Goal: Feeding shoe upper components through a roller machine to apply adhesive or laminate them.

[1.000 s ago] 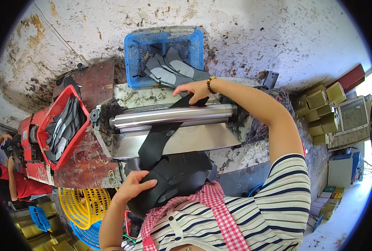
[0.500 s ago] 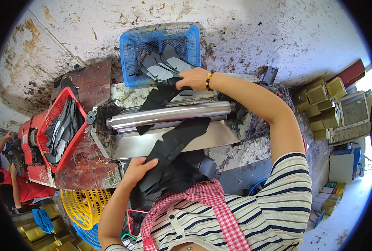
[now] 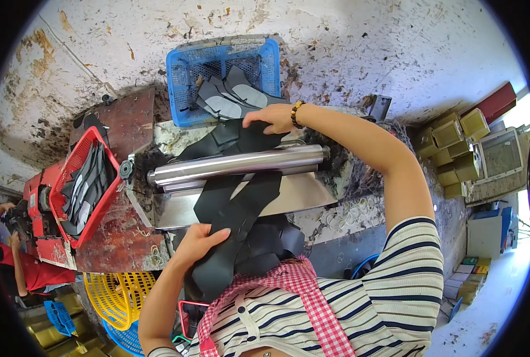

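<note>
Pinched in my left hand (image 3: 198, 245) are flat black cut pieces (image 3: 220, 262), thumb on top. They lie over more black pieces (image 3: 271, 241) heaped at my lap. Flat black pieces (image 3: 238, 199) lean from the metal plate (image 3: 178, 211) up to the shiny metal rollers (image 3: 238, 165). Beyond the rollers, my right hand (image 3: 272, 118) hovers over or touches other black pieces (image 3: 223, 140), its fingers bent but apart from the thumb. Just behind it stands a blue basket (image 3: 171, 83) with grey-and-white cut pieces (image 3: 229, 98).
A red basket (image 3: 111, 187) of similar pieces stands at left on a worn red table (image 3: 122, 250). Yellow basket (image 3: 107, 291) sits low left. Rubber bands (image 3: 354, 214) lie right of the plate. Boxes (image 3: 455, 149) are stacked at far right. Another person (image 3: 24, 256) works at far left.
My right hand has loosened from a black piece, which now lies flatter behind the rollers. Pieces at the front rollers have shifted left and spread. My left hand stays about in place.
</note>
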Motion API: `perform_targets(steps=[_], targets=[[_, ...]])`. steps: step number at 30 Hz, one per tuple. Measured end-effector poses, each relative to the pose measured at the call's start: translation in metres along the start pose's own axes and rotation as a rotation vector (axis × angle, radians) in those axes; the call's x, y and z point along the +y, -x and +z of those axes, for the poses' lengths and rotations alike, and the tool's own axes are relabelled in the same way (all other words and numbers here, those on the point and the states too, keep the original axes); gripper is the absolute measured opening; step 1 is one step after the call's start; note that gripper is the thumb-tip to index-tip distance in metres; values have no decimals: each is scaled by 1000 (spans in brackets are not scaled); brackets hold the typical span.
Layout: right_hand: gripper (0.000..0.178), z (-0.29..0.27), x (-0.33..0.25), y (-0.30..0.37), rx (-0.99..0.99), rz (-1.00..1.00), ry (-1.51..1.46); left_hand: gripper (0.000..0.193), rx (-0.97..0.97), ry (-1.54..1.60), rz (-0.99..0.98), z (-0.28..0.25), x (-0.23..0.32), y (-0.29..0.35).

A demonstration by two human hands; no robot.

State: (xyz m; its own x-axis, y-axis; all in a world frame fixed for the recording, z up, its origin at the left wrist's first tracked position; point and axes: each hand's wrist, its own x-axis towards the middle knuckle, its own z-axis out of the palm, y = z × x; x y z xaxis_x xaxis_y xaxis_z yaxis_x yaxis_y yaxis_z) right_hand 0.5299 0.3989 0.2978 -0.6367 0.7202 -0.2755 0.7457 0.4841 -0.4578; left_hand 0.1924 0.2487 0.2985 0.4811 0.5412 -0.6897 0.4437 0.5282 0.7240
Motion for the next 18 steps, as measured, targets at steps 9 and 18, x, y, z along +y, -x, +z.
perform_targets(steps=[9, 18], targets=[[23, 18, 7, -1, -88, 32, 138, 33, -217, 14, 238, -35, -5, 43], [25, -16, -16, -8, 77, -63, 160, 23, -35, 7, 75, 14, 5, -7]])
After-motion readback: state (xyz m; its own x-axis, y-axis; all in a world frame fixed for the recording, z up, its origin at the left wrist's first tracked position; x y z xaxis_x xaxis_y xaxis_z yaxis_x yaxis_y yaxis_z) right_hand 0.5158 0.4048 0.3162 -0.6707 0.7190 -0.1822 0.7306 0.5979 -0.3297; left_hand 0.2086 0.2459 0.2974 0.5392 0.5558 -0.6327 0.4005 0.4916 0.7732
